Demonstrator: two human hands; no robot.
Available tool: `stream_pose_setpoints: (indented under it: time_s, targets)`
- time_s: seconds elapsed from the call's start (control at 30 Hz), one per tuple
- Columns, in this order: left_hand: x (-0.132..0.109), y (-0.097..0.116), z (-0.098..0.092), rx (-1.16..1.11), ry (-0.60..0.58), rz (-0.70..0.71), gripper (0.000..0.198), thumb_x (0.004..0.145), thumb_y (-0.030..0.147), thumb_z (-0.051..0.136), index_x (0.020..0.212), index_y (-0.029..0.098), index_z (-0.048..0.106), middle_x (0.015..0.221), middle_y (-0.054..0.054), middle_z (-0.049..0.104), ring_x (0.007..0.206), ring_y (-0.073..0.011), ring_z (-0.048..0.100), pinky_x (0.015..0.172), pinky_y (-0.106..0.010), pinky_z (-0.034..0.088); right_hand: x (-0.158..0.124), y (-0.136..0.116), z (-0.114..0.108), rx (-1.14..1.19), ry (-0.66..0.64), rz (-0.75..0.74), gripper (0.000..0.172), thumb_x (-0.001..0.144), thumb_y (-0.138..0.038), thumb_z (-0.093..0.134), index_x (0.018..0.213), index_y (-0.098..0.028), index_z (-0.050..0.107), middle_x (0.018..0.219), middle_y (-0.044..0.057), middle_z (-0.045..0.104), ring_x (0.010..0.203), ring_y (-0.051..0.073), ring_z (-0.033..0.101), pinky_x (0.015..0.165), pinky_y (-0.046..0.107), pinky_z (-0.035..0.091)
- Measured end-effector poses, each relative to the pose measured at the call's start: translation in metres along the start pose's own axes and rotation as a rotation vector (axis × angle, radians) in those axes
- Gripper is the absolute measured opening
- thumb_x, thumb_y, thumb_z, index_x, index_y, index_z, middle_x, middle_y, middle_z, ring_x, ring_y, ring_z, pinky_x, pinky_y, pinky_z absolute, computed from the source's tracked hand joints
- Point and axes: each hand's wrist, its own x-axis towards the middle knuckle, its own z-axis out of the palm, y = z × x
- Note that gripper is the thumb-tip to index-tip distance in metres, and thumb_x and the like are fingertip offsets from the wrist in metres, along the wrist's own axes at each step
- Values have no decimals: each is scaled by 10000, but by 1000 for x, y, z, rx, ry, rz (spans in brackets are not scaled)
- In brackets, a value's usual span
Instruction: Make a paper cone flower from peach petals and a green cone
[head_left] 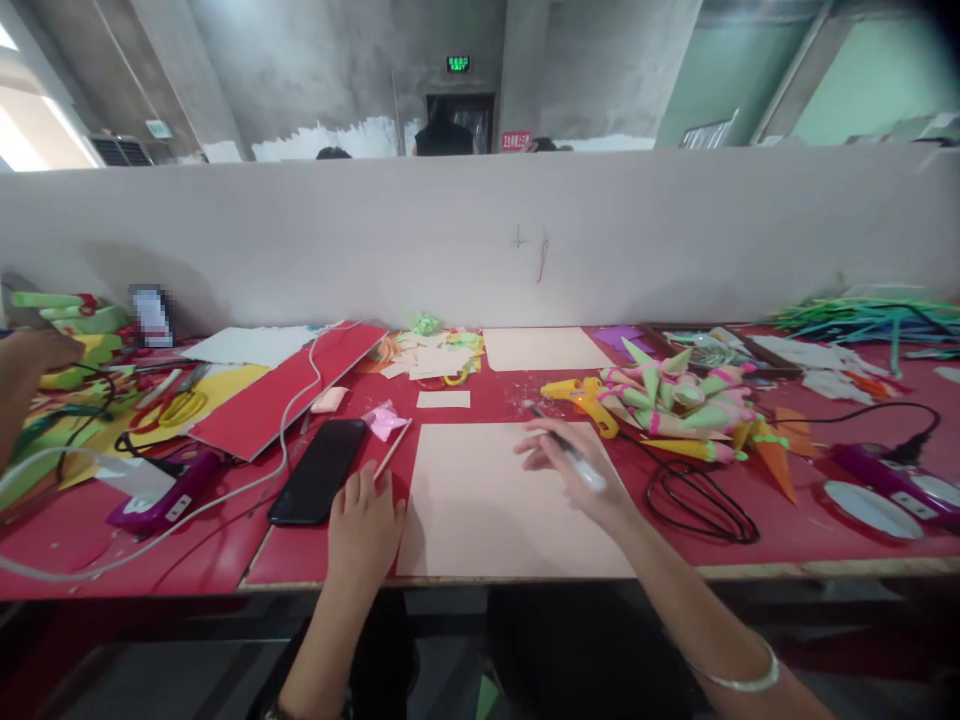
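Note:
My right hand is closed around a white marker pen with a dark front end. It hovers above the right part of a large pale pink paper sheet at the table's front edge. My left hand rests just left of the sheet. A thin pinkish stick comes out between its fingers, slanting up to the right; its lower end is hidden. Left of that hand lies a black phone. A small pink packet is just beyond the fingers, and a small pale strip lies behind the sheet.
A yellow glue gun lies beside a heap of green and pink paper cones, its black cable looped nearby. Purple power strips sit at both sides. A red board, scissors and another person's arm are left.

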Motion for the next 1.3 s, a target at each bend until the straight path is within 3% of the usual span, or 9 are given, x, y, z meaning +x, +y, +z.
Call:
stream_pose_setpoints:
  time_s: [0.1,0.27,0.47,0.57,0.73,0.9,1.0,1.13,1.3]
  targets:
    - [-7,19,-13,-311,76,50,291,818,280,403,1054,167,530,1184,-138,463,1119,-282,383,930,-446,295,-28,2,10,-371,53,-105,225,864,-262,328,1030,-188,461,978,98,605,794,174,603,729,354,477]
    - [-31,74,-36,-1016,-368,303,292,883,358,248,868,167,468,732,-19,539,659,-128,503,619,-236,410,-53,-2,32,-781,-46,-305,413,815,-165,354,1228,-173,368,1238,143,463,1131,263,421,893,453,379]
    - [-47,75,-29,-1020,-317,148,253,890,366,203,793,192,358,598,34,416,538,-112,428,540,-223,352,-65,-19,27,-169,-96,-116,425,857,-239,348,1274,-248,266,1162,92,504,967,159,524,815,340,439]
    - [-52,67,-29,-868,-355,224,225,881,354,246,828,188,390,654,5,480,589,-133,477,568,-236,369,-66,-22,22,153,-129,39,301,812,-352,450,1077,-211,460,901,42,567,705,114,533,597,231,442]
    - [-55,66,-36,-823,-418,443,212,868,324,334,896,187,493,903,-52,591,803,-162,544,713,-245,401,-67,-25,35,-5,-363,179,319,795,-359,475,558,-147,502,528,-23,465,519,78,433,497,196,333]
    - [-55,53,-43,-789,-470,576,207,855,338,380,901,213,538,897,-21,608,821,-143,541,734,-216,385,-77,-33,39,41,-488,252,214,824,-266,384,691,-159,514,487,-62,371,404,49,319,407,183,232]
    - [-58,30,-41,-777,-492,590,292,850,394,351,745,183,523,734,-12,580,679,-126,515,634,-202,384,-80,-42,12,136,-354,266,116,780,-227,408,703,-187,485,459,-73,335,345,50,290,342,178,181]
    - [-58,-3,-37,-808,-416,210,362,869,397,252,615,182,396,537,27,447,511,-103,432,493,-195,342,-71,-49,-36,75,201,55,79,774,-242,425,741,-221,493,509,-54,407,346,61,331,328,189,237]
    - [-30,-4,-31,-767,-247,222,242,873,291,261,893,186,477,855,-36,563,800,-143,533,736,-250,410,-53,-14,-28,-478,100,-22,199,826,-318,399,924,-201,526,869,64,602,765,176,593,704,318,461]
